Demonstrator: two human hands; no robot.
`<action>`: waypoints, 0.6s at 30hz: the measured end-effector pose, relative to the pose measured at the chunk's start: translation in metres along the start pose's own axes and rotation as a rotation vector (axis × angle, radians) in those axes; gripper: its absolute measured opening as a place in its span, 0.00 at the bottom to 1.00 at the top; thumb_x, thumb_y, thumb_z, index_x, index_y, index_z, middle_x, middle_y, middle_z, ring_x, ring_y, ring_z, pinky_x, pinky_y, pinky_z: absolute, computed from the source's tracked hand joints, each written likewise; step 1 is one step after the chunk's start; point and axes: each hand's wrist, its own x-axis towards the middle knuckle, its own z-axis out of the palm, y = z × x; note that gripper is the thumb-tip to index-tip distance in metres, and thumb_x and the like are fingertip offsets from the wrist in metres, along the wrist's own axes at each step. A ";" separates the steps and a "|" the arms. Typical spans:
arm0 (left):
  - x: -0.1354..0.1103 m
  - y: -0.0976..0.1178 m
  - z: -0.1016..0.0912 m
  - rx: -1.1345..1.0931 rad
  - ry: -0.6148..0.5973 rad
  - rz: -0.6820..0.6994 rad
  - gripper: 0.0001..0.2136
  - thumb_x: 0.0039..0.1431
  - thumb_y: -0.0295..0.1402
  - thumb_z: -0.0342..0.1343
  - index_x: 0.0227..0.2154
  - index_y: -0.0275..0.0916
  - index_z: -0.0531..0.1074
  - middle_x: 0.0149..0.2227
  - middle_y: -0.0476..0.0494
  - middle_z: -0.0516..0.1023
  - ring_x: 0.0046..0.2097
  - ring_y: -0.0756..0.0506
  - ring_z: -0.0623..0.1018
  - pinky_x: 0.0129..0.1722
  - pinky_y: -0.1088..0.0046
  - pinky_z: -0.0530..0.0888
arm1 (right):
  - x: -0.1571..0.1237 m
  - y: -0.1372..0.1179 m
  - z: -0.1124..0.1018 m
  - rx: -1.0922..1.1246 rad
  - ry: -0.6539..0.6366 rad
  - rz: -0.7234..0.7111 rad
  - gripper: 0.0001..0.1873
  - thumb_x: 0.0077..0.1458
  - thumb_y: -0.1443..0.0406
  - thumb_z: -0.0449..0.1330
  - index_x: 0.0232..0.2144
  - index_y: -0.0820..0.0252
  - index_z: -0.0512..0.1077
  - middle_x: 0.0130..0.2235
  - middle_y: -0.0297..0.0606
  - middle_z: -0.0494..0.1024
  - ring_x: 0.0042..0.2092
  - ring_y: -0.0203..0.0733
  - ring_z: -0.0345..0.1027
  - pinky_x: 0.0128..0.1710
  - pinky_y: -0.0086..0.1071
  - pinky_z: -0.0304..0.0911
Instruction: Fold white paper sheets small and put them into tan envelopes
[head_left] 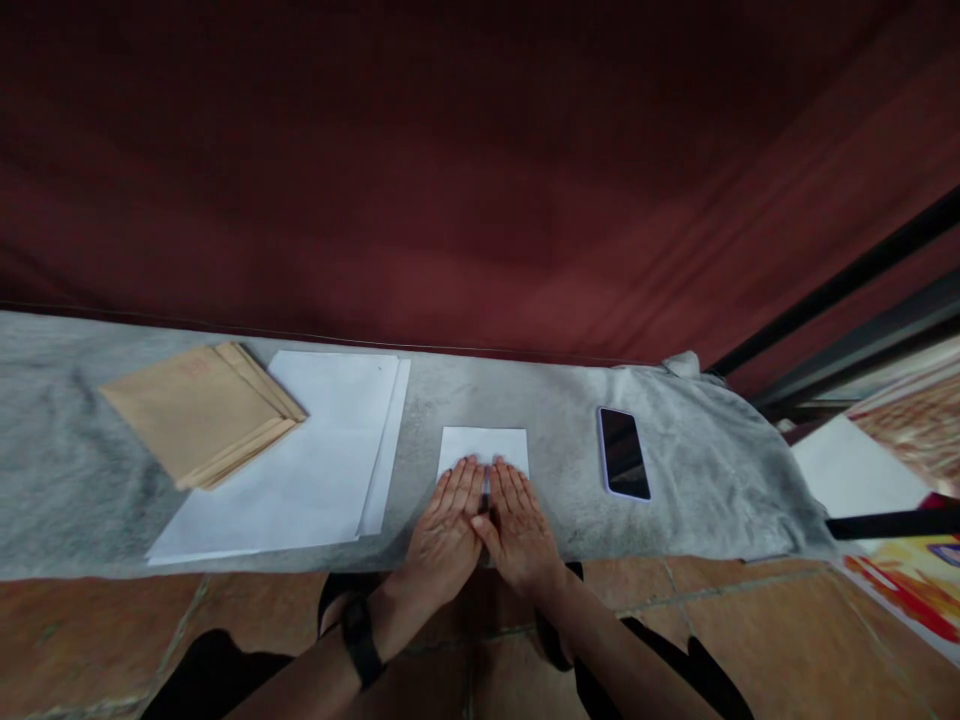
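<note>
While both hands (450, 515) lie flat, unclenched, on white paper (484, 440), grey cloth (559, 420) beneath, red backdrop (480, 220) behind, tiled floor (780, 630) below

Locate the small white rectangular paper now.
The paper lies below centre in the head view, partly under left hand and right hand, left of the black-screened phone.

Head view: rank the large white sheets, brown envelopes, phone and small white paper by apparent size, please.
1. Large white sheets
2. Brown envelopes
Small white paper and phone come last, unranked: the paper is partly covered.
</note>
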 end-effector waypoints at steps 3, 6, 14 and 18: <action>-0.001 -0.004 -0.005 0.003 0.010 -0.013 0.33 0.66 0.27 0.41 0.71 0.27 0.37 0.71 0.28 0.52 0.72 0.39 0.55 0.69 0.54 0.59 | -0.002 0.007 0.002 -0.036 0.026 -0.001 0.38 0.70 0.50 0.45 0.71 0.70 0.48 0.71 0.54 0.53 0.72 0.52 0.46 0.69 0.50 0.52; -0.002 -0.009 -0.009 -0.005 0.018 -0.034 0.32 0.68 0.31 0.42 0.71 0.27 0.41 0.71 0.28 0.53 0.72 0.38 0.56 0.69 0.54 0.60 | -0.004 0.011 0.003 -0.064 0.048 0.023 0.40 0.69 0.49 0.45 0.70 0.73 0.49 0.71 0.56 0.54 0.72 0.53 0.48 0.68 0.49 0.53; -0.008 -0.023 -0.010 0.056 0.034 -0.095 0.30 0.70 0.40 0.42 0.67 0.25 0.55 0.69 0.26 0.58 0.71 0.36 0.58 0.67 0.54 0.63 | -0.008 0.015 0.005 -0.114 0.102 0.133 0.38 0.70 0.50 0.45 0.71 0.71 0.49 0.70 0.56 0.56 0.70 0.55 0.51 0.68 0.51 0.53; -0.006 -0.024 -0.012 0.067 -0.014 -0.121 0.28 0.70 0.39 0.40 0.64 0.21 0.61 0.68 0.24 0.60 0.70 0.35 0.61 0.67 0.54 0.63 | -0.008 0.012 0.005 -0.150 0.117 0.160 0.37 0.70 0.51 0.45 0.69 0.74 0.53 0.69 0.58 0.58 0.70 0.56 0.53 0.68 0.51 0.53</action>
